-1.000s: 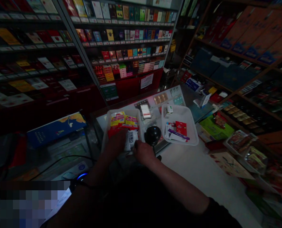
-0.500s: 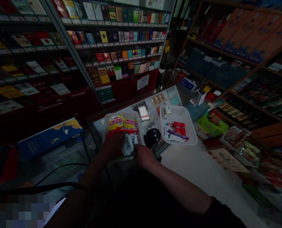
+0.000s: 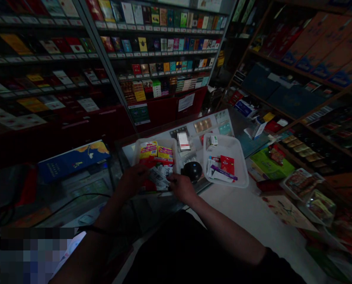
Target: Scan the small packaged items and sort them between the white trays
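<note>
A white plastic bin (image 3: pixel 138 146) on the glass counter holds yellow boxes (image 3: pixel 148 150), red packets (image 3: pixel 152 161) and white packets with dark print. My left hand (image 3: pixel 132 179) reaches over the bin's near left side, fingers closed at the upper end of a slanted silvery-white packet (image 3: pixel 157 178). At the bin's right side, my right hand (image 3: pixel 182 188) pinches the edge of another white packet (image 3: pixel 166 171) with dark lettering. Dim light hides part of the fingertips.
A black domed device (image 3: pixel 193 171) stands between this bin and a second white bin (image 3: pixel 243 173) holding red and purple packets. A blue box (image 3: pixel 72 161) lies left on the counter. Cigarette shelves (image 3: pixel 161 55) rise behind; stacked goods (image 3: pixel 272 161) sit right.
The silvery-white packet now lies slanted between my hands, distinct from the other white one. My left hand has drawn back slightly from the packets. The whole view has shifted a little.
</note>
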`<action>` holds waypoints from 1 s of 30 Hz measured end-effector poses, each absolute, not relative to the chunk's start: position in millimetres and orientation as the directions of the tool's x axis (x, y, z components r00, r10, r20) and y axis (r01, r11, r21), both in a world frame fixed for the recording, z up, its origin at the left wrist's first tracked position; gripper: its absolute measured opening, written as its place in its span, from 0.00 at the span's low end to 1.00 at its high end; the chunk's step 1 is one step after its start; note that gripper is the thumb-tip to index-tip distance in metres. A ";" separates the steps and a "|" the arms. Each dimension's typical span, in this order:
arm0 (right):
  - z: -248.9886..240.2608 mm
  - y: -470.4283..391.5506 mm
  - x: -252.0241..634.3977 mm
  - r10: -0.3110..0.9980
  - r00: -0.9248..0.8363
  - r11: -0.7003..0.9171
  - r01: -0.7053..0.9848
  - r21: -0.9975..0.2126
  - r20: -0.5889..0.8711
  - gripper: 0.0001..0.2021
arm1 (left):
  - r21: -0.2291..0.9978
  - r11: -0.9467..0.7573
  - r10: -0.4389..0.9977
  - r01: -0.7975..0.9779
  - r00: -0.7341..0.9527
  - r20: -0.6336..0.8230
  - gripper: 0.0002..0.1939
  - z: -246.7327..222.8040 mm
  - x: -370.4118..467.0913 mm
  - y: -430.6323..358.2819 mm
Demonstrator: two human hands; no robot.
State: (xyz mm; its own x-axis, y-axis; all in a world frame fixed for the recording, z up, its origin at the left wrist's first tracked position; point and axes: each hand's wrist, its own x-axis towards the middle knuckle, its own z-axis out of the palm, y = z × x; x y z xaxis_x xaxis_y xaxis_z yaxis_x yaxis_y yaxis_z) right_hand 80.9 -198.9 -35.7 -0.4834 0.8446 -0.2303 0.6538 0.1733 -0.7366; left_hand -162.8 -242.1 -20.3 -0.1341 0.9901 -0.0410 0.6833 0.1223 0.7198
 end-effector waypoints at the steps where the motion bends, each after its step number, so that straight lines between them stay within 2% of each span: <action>1: -35.6 -196.5 83.0 0.849 -0.480 0.141 0.609 -0.781 -0.221 0.14 | 0.736 0.165 0.982 0.656 -0.180 -0.059 0.20 -19.8 -160.2 -244.5; 3: -34.4 -192.7 87.6 0.856 -0.461 0.065 0.547 -0.834 -0.235 0.11 | 0.764 0.246 0.959 0.596 -0.264 -0.103 0.20 -19.1 -154.2 -249.6; 6: -29.0 -187.8 96.3 0.858 -0.440 0.009 0.528 -0.849 -0.264 0.08 | 0.786 0.350 0.912 0.510 -0.378 -0.160 0.21 -17.5 -144.4 -256.9; 10: -16.2 -175.0 110.8 0.859 -0.501 0.184 0.498 -0.847 -0.108 0.08 | 0.787 0.383 0.888 0.483 -0.428 -0.170 0.20 -10.7 -132.6 -262.7; 14: 0.4 -149.2 125.0 0.798 -0.603 0.366 0.461 -0.809 0.018 0.08 | 0.718 0.380 0.888 0.584 -0.448 -0.106 0.18 0.9 -121.2 -260.5; 20: 16.2 -105.6 146.7 0.736 -0.668 0.489 0.413 -0.769 0.109 0.09 | 0.712 0.212 0.929 0.670 -0.363 0.065 0.16 7.9 -102.6 -242.9; 25: 15.8 -79.3 163.7 0.680 -0.709 0.562 0.340 -0.754 0.187 0.07 | 0.702 0.116 0.948 0.703 -0.289 0.133 0.15 -0.7 -92.8 -226.3; 30: 16.7 -58.6 174.1 0.606 -0.762 0.659 0.319 -0.681 0.229 0.07 | 0.609 0.056 0.949 0.791 -0.232 0.215 0.13 -2.2 -90.0 -207.5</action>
State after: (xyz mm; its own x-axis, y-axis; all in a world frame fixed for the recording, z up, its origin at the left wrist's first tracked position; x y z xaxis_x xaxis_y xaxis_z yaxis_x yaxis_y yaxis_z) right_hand 174.1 -58.6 16.7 -0.7622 0.6056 0.2288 0.3190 0.6588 -0.6813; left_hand -90.0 -207.5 -2.2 -0.2321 0.9487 0.2148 0.7909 0.0555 0.6094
